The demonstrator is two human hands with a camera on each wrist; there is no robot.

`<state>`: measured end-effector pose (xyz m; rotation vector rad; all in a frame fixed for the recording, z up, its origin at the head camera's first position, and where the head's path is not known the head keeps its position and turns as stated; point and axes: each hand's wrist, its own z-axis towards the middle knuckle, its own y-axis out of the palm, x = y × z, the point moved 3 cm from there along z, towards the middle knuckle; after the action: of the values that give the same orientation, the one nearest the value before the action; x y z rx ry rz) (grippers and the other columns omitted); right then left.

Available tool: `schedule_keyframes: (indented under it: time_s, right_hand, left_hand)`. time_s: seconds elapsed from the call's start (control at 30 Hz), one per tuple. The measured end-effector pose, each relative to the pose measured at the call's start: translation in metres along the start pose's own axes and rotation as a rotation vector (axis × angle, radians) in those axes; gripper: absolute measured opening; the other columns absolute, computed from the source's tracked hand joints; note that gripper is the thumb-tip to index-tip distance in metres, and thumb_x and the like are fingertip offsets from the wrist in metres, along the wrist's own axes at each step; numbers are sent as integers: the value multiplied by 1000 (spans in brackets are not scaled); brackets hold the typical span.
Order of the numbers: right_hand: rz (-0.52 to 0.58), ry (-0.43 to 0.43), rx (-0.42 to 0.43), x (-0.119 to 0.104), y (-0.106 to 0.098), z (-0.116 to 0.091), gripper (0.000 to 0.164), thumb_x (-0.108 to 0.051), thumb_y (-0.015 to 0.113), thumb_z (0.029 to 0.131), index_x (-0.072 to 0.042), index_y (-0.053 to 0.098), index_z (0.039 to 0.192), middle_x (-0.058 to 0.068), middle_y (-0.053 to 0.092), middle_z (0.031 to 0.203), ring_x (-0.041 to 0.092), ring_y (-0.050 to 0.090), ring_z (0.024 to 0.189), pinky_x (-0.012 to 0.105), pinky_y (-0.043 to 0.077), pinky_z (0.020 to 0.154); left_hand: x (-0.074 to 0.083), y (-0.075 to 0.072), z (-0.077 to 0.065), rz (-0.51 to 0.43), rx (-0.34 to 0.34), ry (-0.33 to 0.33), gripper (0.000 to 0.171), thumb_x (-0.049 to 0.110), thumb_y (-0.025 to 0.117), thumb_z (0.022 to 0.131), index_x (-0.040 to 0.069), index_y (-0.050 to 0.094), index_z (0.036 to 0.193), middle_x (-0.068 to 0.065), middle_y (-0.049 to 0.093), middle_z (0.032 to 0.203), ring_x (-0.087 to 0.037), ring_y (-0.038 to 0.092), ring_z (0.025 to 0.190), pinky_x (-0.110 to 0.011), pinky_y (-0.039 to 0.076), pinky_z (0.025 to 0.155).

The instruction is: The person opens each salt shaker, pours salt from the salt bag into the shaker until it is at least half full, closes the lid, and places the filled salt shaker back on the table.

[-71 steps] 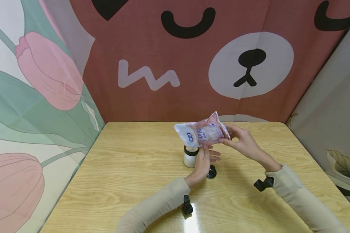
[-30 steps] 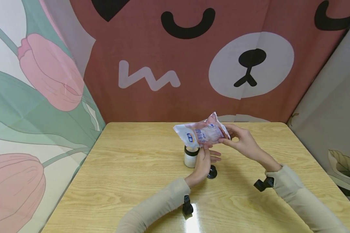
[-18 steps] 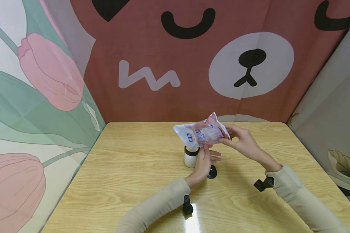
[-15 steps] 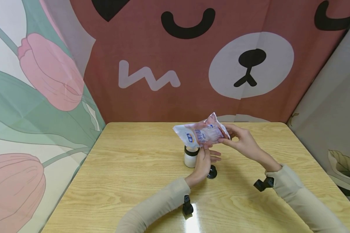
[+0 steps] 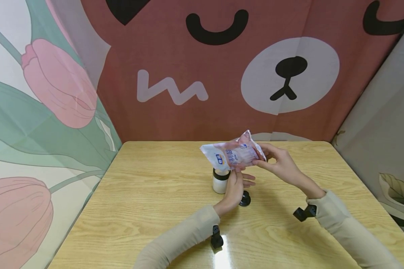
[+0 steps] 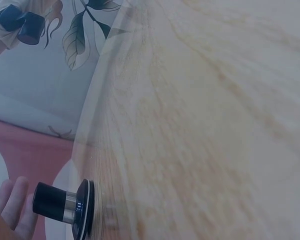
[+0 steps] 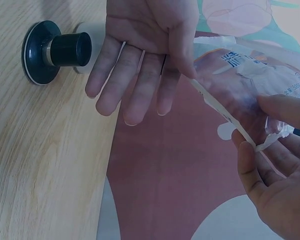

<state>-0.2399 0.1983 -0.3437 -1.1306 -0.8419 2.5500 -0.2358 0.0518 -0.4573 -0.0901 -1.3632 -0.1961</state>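
Observation:
My right hand (image 5: 279,164) holds a pink and white plastic salt bag (image 5: 235,151) by its right end, thumb in front and fingers behind. The bag lies nearly level in the air, its white left end over a glass jar (image 5: 220,184) with a black rim and white contents. Its lower edge hides the jar's mouth. Beside the jar stands my left hand (image 5: 235,188), fingers straight and spread. In the right wrist view, the left thumb tip meets the edge of the salt bag (image 7: 230,90). A black knobbed lid (image 7: 42,52) rests on the table near the left hand.
The wooden table (image 5: 148,209) stretches out on both sides of the jar. A printed cloth with a bear face (image 5: 188,119) hangs behind its far edge, with floral cloths at the left and right. A black wrist camera (image 5: 217,239) sits at the left cuff.
Almost nothing differs. Both hands, the salt bag, the jar and the lid keep their places, apart from a very slight shift of the bag.

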Motion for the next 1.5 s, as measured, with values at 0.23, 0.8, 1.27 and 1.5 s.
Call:
schedule_keyframes:
  time_s: [0.23,0.8,1.27,1.5]
  right_hand:
    - [16,3,1,22,2,-3,51,5,76,84,-1,60,132,9,71,104,15,62,77,19,51,65]
    - [3,6,6,8,1,-2,50,11,74,82,6,59,129,14,70,102,18,61,74,18,50,63]
    - [2,1,-2,-19,-3,2,46,13,73,82,10,60,126,17,69,100,19,59,73,18,49,63]
    - [-1,2,3,-18,-2,2,46,14,73,81,11,60,126,18,69,100,20,59,72,17,49,64]
  left_hand:
    - [2,1,-1,-1,11,-3,45,32,14,111,0,43,124,-22,70,99,-38,71,87,-43,58,79]
    - [2,1,-1,-26,-18,5,42,26,12,111,-1,40,125,-30,67,103,-47,68,90,-55,55,83]
    - [14,1,-6,-35,-19,12,40,22,12,111,-3,41,123,-33,66,103,-50,66,91,-58,53,83]
    - [1,1,-2,-7,-2,23,43,29,13,111,-2,41,123,-26,69,100,-41,70,86,-47,58,78]
